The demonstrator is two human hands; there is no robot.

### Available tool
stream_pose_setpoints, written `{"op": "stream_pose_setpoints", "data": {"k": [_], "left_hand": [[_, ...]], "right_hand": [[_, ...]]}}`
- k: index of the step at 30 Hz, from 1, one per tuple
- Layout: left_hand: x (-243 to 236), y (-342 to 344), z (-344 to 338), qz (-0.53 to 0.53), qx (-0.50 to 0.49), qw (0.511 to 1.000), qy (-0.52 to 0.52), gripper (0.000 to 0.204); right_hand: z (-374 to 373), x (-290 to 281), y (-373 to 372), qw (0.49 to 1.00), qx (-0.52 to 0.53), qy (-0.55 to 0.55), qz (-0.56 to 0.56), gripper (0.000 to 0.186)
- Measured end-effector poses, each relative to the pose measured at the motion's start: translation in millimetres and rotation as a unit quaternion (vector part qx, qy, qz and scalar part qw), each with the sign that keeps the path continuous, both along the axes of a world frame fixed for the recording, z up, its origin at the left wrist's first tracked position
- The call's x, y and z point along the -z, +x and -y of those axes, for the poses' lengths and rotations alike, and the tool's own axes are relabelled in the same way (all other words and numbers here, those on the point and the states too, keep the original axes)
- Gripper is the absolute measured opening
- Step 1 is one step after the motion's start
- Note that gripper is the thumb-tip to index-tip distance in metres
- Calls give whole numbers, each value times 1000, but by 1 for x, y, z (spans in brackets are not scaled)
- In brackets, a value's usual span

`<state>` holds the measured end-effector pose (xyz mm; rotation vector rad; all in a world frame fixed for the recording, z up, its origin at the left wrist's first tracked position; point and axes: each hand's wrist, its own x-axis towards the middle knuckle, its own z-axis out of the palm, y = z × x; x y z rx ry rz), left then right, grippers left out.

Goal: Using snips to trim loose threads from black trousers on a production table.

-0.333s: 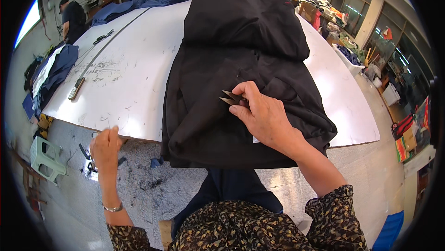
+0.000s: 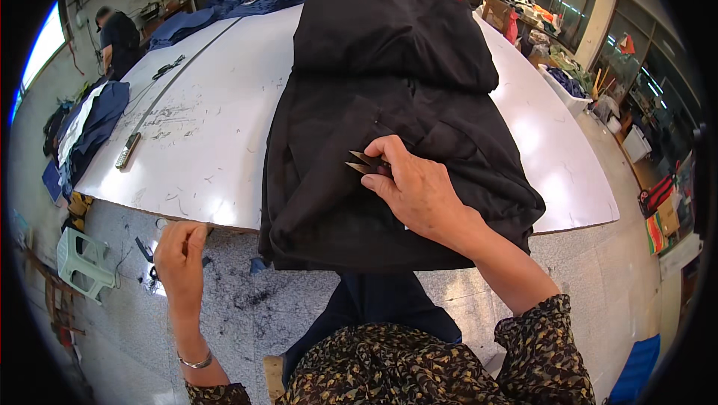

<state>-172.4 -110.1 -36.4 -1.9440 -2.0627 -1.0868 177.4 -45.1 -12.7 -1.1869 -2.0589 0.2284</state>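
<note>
Thread snips (image 2: pixel 361 163) with two pointed blades parted are in my right hand (image 2: pixel 420 189), thumb and fingers wrapped round their dark handle. Beneath them lies a pile of black trousers (image 2: pixel 396 46), folded over itself and hanging a little past the table's near edge. A seam and pocket area shows close to the blade tips. My left hand (image 2: pixel 180 249) is off to the left, at the near edge of the table, away from the cloth. Its fingers are drawn together in a pinch; whether anything thin is between them cannot be seen.
The white table (image 2: pixel 217 106) carries a small handheld device (image 2: pixel 128 151), a dark cord and stacks of blue garments (image 2: pixel 224 7). A pale green stool (image 2: pixel 86 263) stands on the floor at left, near thread scraps. Another person (image 2: pixel 117 40) is at the far left.
My left hand has come slightly lower and to the right, fingers still pinched. My right hand with the snips has shifted a little left. The whole view has turned slightly.
</note>
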Motion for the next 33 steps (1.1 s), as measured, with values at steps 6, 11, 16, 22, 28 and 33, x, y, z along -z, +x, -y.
{"op": "stream_pose_setpoints", "data": {"k": [6, 11, 16, 22, 28, 33], "left_hand": [[-26, 76, -21, 166, 231, 953, -102, 22], [-28, 81, -42, 204, 231, 936, -173, 17], [-40, 92, -54, 304, 258, 915, -66, 19], [-31, 98, -77, 397, 321, 860, -7, 21], [-32, 123, -88, 677, 347, 645, -76, 15], [-24, 133, -97, 744, 350, 566, -58, 14]], "right_hand": [[0, -1, -3, 1000, -4, 17, 11, 33], [32, -16, -14, 993, -115, -6, 10, 47], [43, -12, -31, 978, -177, 42, 99, 43], [42, -11, -37, 965, -150, 145, 157, 24], [42, -17, -41, 958, -151, 171, 172, 16], [39, -4, -40, 968, -134, 156, 147, 17]]}}
